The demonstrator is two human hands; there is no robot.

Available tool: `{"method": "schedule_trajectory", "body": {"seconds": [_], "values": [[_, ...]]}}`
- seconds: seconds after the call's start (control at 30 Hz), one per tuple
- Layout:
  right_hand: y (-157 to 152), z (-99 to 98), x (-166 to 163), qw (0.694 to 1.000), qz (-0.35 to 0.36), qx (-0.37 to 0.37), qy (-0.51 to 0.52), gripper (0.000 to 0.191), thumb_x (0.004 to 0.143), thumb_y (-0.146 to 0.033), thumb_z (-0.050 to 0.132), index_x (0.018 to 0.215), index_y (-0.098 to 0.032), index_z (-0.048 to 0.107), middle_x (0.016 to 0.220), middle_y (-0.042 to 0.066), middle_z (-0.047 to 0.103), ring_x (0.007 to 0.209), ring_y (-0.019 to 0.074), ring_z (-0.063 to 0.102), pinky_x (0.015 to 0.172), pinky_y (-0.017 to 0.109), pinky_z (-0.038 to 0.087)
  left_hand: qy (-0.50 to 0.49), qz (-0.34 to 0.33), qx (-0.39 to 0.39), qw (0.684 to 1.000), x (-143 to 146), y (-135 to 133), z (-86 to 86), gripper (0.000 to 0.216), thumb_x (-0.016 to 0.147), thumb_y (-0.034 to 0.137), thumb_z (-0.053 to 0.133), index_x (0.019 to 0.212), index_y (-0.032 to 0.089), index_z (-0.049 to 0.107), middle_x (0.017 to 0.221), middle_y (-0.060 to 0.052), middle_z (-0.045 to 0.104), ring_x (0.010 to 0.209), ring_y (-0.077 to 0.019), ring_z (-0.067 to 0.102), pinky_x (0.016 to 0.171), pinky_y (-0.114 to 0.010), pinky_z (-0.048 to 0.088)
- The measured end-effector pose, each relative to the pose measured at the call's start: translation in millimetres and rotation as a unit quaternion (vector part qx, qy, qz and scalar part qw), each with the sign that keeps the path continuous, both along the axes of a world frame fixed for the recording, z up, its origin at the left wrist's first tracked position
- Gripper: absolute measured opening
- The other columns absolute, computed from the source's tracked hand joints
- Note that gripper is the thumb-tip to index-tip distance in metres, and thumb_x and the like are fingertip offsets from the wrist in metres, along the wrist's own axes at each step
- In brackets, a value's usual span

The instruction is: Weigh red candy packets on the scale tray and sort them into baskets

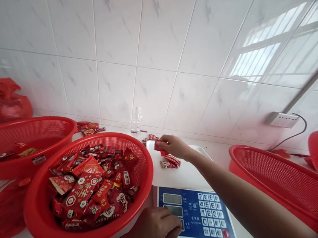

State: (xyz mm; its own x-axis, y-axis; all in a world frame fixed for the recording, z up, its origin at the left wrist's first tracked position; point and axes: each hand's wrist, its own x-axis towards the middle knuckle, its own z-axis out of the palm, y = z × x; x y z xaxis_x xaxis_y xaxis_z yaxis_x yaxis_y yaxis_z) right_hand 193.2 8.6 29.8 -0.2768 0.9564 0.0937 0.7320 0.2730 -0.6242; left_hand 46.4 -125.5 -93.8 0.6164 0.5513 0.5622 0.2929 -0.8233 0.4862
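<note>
head view: the scale [194, 213] sits on the white counter in front of the person, its blue keypad panel nearest and its white pan [183, 176] behind that. the right hand [173, 146] reaches over the far edge of the pan, fingers pressed together in a pinch on one red packet [160, 148], held just above the pan. a small pile [170, 162] of two or three like packets lies on the pan just under that hand. the left hand [154, 230] rests at the near left corner of the scale, fingers curled under and touching the panel's edge; nothing shows inside it.

just left of the scale, a red basket [34, 196] is heaped with sweets [92, 187] in red wrappers. further left, a second basket [33, 121] holds only a few pieces. right of the scale, a third basket [283, 177] shows no sweets in the part that is in view. a few loose wrappers [151, 138] lie just behind the scale, and a clear bottle [136, 119] stands behind it by the tiled wall.

as a judgement, the weighing is at an early point. only a handful is on the pan, the heap left of the scale looks barely touched, and the displays are too dim to read.
</note>
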Motion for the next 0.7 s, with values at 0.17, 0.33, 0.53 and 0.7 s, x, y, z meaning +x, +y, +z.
{"method": "schedule_trajectory", "body": {"seconds": [0.17,0.33,0.53,0.7], "values": [[-1,-17.6,44,0.998,-0.041,-0.032,0.027,0.033,0.075,-0.051,0.056,0.066,-0.020,0.050,0.057,-0.003,0.050,0.051,0.0098,0.044,0.046,0.022,0.033,-0.016,0.001,0.004,1.000,1,2,-1.4,0.015,0.087,0.022,0.046,0.086,0.021,0.061,0.074,-0.001,0.065,0.065,-0.0136,0.060,0.059,-0.021,0.043],[-20,-21.5,55,0.997,-0.036,-0.033,0.061,0.034,0.081,-0.052,0.047,0.074,-0.019,0.053,0.062,-0.002,0.053,0.054,0.0101,0.046,0.048,0.022,0.034,0.011,0.009,0.003,1.000,2,5,-3.1,0.017,0.087,0.022,0.043,0.082,0.021,0.060,0.069,-0.001,0.063,0.061,-0.0132,0.058,0.056,-0.020,0.042],[-40,-23.9,55,0.999,-0.028,-0.007,0.041,0.026,0.079,-0.041,0.052,0.065,-0.019,0.054,0.062,-0.001,0.056,0.058,0.0113,0.046,0.054,0.025,0.036,0.025,0.015,-0.003,1.000,3,7,-6.8,0.015,0.087,0.021,0.044,0.083,0.022,0.059,0.071,0.000,0.064,0.063,-0.0129,0.059,0.057,-0.020,0.041],[-44,-27.4,52,0.998,-0.052,0.035,0.009,0.029,0.082,-0.042,0.047,0.072,-0.019,0.061,0.071,0.003,0.063,0.064,0.0156,0.053,0.059,0.029,0.041,0.027,0.018,0.011,0.999,3,7,-5.5,0.016,0.087,0.021,0.043,0.082,0.021,0.059,0.069,0.000,0.063,0.061,-0.0130,0.058,0.055,-0.020,0.040]]}}
